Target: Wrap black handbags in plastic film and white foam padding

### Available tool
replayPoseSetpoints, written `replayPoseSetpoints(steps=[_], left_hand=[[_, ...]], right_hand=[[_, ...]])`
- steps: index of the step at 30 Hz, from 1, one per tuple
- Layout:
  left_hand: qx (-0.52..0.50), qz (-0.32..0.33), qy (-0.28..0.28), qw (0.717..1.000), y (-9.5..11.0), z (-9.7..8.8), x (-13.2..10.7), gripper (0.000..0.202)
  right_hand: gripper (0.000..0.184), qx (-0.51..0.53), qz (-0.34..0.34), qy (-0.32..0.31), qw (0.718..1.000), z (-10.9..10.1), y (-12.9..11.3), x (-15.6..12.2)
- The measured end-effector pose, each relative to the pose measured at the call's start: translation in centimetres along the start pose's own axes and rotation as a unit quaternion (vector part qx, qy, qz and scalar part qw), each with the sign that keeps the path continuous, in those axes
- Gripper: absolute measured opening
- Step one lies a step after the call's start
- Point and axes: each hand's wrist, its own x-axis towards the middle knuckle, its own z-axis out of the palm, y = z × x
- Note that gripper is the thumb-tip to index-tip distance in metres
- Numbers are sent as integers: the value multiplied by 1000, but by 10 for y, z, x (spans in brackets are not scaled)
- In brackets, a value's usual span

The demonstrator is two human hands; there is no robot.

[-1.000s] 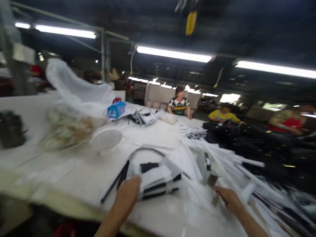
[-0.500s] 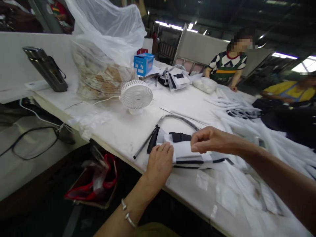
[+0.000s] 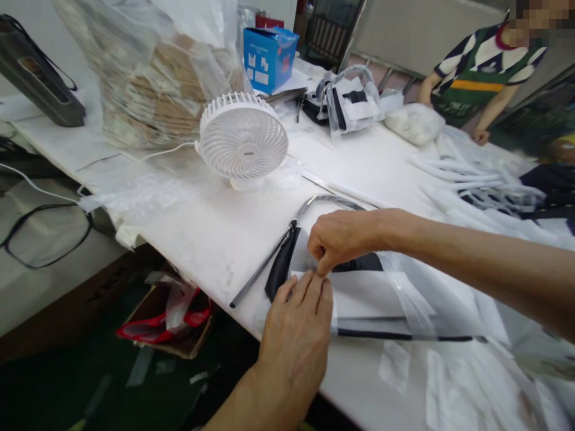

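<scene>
My left hand (image 3: 297, 332) lies flat, fingers stretched out, pressing down the left end of a clear plastic packet (image 3: 381, 299) that holds white and black pieces. My right hand (image 3: 344, 237) reaches across from the right and pinches the packet's edge just above my left fingertips. A black padded piece (image 3: 281, 269) and a curved grey metal rod (image 3: 265, 269) stick out to the left of the packet on the white table (image 3: 197, 227).
A small white desk fan (image 3: 243, 139) stands just behind. A large clear bag of brown stacked material (image 3: 153, 72) and a blue box (image 3: 268, 51) sit further back. Another packed item (image 3: 353, 105) and several white strips (image 3: 467, 173) lie beyond. A person in a patterned shirt (image 3: 483, 66) leans on the far side.
The view has dropped and closed in on the table. My right hand moved left and down to pinch the packet's edge beside my left hand, which stays pressed flat.
</scene>
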Motion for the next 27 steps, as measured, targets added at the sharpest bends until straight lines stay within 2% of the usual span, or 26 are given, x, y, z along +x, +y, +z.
replayPoseSetpoints(steps=[4, 7, 10, 13, 15, 17, 20, 23, 25, 27], left_hand=[[-8, -3, 2, 1000, -1, -2, 0, 38], [-6, 6, -7, 1000, -2, -5, 1, 39], [2, 12, -19, 1000, -4, -7, 2, 41], [11, 22, -23, 999, -5, -8, 2, 42], [18, 29, -18, 999, -6, -7, 2, 45], [23, 32, -14, 999, -6, -7, 3, 47], [27, 34, -2, 999, -7, -7, 2, 48], [27, 38, 18, 999, -7, -6, 2, 46], [27, 39, 23, 999, -7, -5, 2, 45], [27, 39, 25, 999, -7, -5, 1, 44]], right_hand=[[14, -68, -27, 10, 997, 2, 6, 23], [15, -82, -37, -2, 996, 4, 9, 32], [25, -76, -19, 1, 997, 5, 13, 39], [39, -68, -13, 34, 997, 8, 20, 47], [48, -79, -11, 62, 995, 10, 30, 52], [54, -75, -11, 55, 996, 11, 46, 55], [51, -11, -1, 30, 999, 11, 74, 51], [40, 75, 44, 88, 992, 11, 98, 39], [38, 158, 36, 93, 982, 16, 104, 32], [38, 237, 1, 56, 970, 23, 103, 32]])
